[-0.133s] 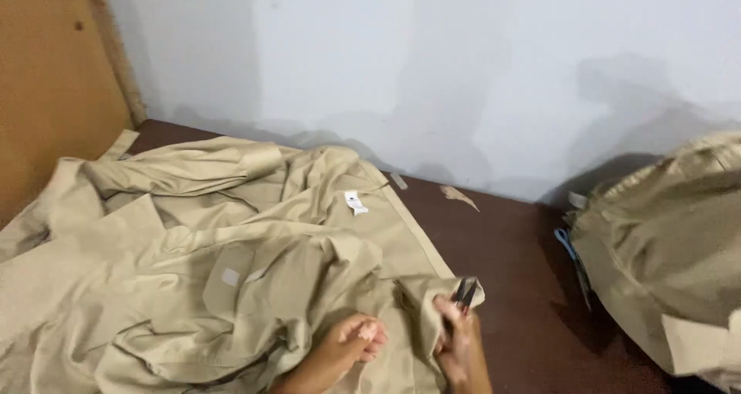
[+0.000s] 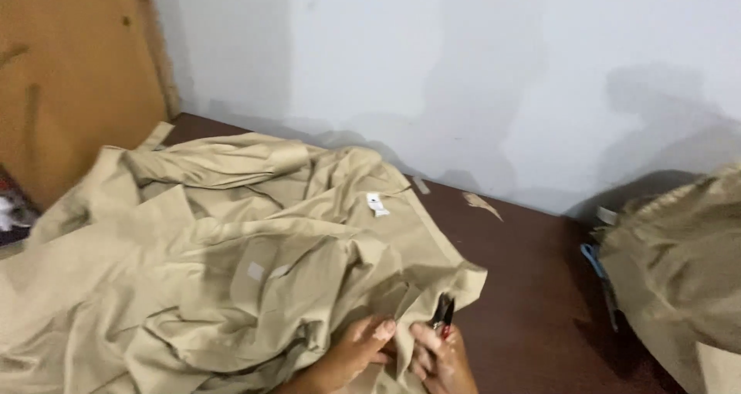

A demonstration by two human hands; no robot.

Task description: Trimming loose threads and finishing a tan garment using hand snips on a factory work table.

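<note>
A crumpled beige garment (image 2: 231, 255) lies spread over a dark brown table (image 2: 532, 286). My left hand (image 2: 351, 351) presses and pinches the cloth near its lower right corner. My right hand (image 2: 440, 359) is right beside it, closed on a small dark cutting tool with red handles (image 2: 443, 314), whose tip touches the garment's edge. A small white label (image 2: 377, 204) sits on the cloth further back.
A pile of more beige fabric (image 2: 679, 278) lies at the right edge of the table, with something blue (image 2: 593, 260) under it. A pale wall (image 2: 463, 77) rises behind, a brown board (image 2: 69, 77) stands at the left. Small scraps (image 2: 480, 202) lie on the table.
The view shifted slightly; both hands stay at the garment's corner, with the tool still against the fabric edge.
</note>
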